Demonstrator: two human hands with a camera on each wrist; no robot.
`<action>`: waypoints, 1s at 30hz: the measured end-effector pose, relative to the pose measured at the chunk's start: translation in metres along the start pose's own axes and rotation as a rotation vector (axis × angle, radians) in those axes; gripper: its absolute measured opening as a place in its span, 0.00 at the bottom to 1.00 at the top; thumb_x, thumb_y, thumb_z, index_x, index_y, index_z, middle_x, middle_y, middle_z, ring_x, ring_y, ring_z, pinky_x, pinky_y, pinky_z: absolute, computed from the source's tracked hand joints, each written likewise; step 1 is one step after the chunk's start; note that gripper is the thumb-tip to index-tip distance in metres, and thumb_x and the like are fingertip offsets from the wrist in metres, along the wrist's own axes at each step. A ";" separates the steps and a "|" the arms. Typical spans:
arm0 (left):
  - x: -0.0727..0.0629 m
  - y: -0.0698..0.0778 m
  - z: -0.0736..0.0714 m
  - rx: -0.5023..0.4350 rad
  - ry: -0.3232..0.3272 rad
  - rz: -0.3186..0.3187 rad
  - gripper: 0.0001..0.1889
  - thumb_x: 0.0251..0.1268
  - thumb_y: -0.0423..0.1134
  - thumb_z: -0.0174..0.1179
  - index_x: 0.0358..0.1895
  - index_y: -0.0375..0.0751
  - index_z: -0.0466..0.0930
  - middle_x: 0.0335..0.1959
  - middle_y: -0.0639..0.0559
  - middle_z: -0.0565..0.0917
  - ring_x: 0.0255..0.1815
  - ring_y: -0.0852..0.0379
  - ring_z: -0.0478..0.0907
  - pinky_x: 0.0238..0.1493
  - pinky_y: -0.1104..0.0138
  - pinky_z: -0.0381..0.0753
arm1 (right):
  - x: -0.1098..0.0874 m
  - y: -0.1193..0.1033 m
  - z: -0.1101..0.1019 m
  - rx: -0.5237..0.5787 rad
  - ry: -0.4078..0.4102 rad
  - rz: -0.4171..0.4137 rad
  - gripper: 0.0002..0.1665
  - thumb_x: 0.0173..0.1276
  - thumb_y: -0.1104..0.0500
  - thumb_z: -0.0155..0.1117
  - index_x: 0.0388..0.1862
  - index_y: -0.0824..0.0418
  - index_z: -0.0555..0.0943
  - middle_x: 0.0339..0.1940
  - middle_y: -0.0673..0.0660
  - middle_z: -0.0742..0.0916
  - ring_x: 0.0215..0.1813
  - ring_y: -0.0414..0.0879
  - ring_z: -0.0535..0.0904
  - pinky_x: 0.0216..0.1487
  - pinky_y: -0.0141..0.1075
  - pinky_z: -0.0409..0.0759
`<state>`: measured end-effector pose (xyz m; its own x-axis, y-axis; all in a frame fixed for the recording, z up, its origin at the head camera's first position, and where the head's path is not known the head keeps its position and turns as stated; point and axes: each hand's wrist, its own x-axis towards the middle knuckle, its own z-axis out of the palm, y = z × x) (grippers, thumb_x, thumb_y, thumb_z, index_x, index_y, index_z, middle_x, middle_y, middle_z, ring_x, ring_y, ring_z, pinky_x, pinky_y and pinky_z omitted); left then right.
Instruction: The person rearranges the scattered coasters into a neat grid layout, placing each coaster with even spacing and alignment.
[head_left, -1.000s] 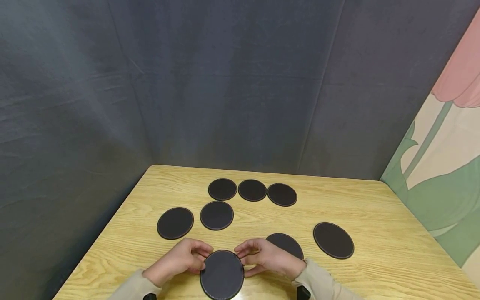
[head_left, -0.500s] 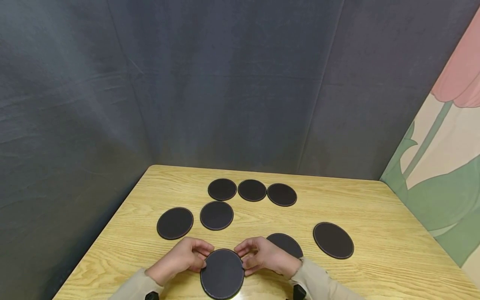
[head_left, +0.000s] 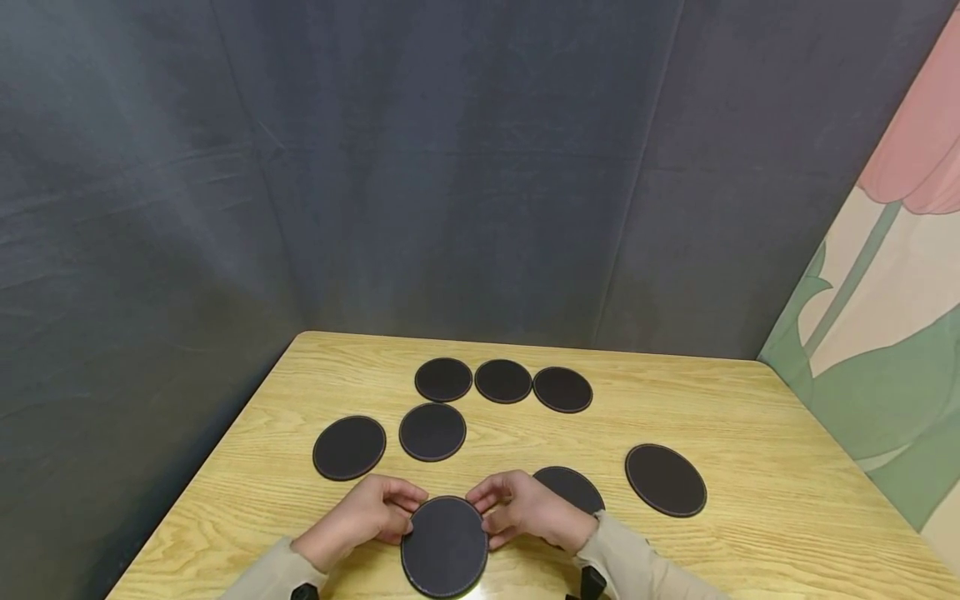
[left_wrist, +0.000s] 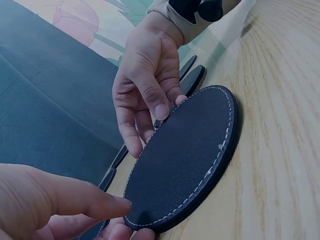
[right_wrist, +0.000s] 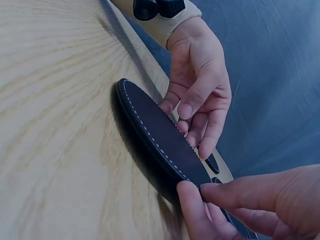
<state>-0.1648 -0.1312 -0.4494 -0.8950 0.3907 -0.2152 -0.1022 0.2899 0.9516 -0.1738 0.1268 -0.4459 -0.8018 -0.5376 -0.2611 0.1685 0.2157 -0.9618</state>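
Observation:
A round black coaster (head_left: pixel 444 547) with white stitching round its rim is held between both hands near the front of the table. My left hand (head_left: pixel 375 510) pinches its left edge, thumb on top and fingertips beneath, as the left wrist view shows. On the opposite edge, my right hand (head_left: pixel 525 510) grips with thumb and fingers; the right wrist view shows the thumb (right_wrist: pixel 235 194) and a finger closed on the rim. A dark shadow lies under the coaster in the right wrist view. Behind the right hand, another coaster (head_left: pixel 573 487) is partly covered.
Several like coasters lie flat on the wooden table (head_left: pixel 787 483). Three sit in a row at the back, including the middle one (head_left: pixel 503 381). Another coaster (head_left: pixel 432 432) is below that row, one coaster (head_left: pixel 349 447) at left, one coaster (head_left: pixel 666 480) at right. A dark curtain (head_left: pixel 465 167) hangs behind.
The held coaster and both hands have shifted very slightly away from the person. My right hand's spread fingers have drawn closer in at the coaster's edge. The other coasters stay put.

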 end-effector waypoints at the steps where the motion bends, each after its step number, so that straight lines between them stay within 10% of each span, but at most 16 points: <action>1: 0.000 0.000 0.000 -0.002 0.002 0.001 0.23 0.46 0.22 0.59 0.52 0.23 0.78 0.37 0.44 0.78 0.33 0.57 0.77 0.30 0.64 0.85 | 0.000 0.000 0.000 0.000 0.001 0.003 0.20 0.58 0.77 0.62 0.52 0.73 0.77 0.40 0.61 0.82 0.31 0.44 0.81 0.34 0.40 0.87; 30: 0.022 0.028 -0.003 -0.047 -0.027 0.039 0.22 0.47 0.22 0.60 0.51 0.27 0.81 0.36 0.47 0.81 0.26 0.61 0.76 0.25 0.71 0.79 | -0.005 -0.017 -0.034 0.023 -0.007 0.007 0.25 0.57 0.72 0.64 0.56 0.69 0.78 0.41 0.59 0.81 0.30 0.43 0.82 0.32 0.34 0.85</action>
<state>-0.1890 -0.1171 -0.4271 -0.8865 0.4247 -0.1835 -0.0890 0.2327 0.9685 -0.1921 0.1541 -0.4254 -0.7966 -0.5416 -0.2686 0.1879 0.2005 -0.9615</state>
